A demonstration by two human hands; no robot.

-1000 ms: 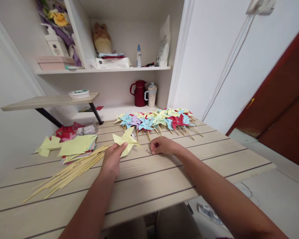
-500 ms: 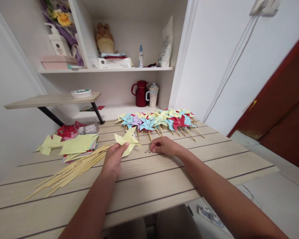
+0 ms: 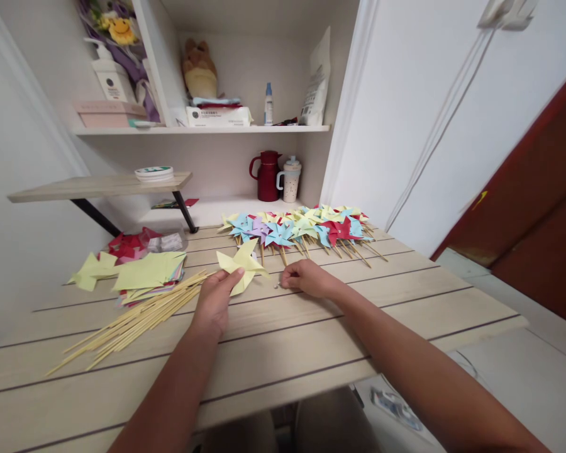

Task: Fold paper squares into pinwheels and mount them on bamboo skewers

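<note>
Pinched between the thumb and fingers of my left hand point(image 3: 217, 302) is a pale yellow paper pinwheel point(image 3: 243, 267), held just above the table. My right hand point(image 3: 306, 278) rests on the tabletop with its fingers curled together. Right by its fingertips lie a few tiny shiny metal pieces point(image 3: 277, 286), too small to name surely; the hand covers part of that spot. Whatever the right fingertips hold, if anything, is hidden. Beyond both hands, finished pinwheels point(image 3: 279, 234) in blue, yellow, red and purple lie in rows on their sticks.
Left of my left hand lie a fan of thin wooden sticks point(image 3: 136, 318), a stack of coloured paper point(image 3: 151, 272), a folded yellow piece point(image 3: 92, 270) and a clear plastic box point(image 3: 170, 242). A small wooden riser point(image 3: 99, 187), a red jug point(image 3: 268, 177) and a cup point(image 3: 290, 180) stand behind.
My right hand has shifted slightly left over the tiny metal pieces, so fewer of them show. My left hand keeps the yellow pinwheel in nearly the same place.
</note>
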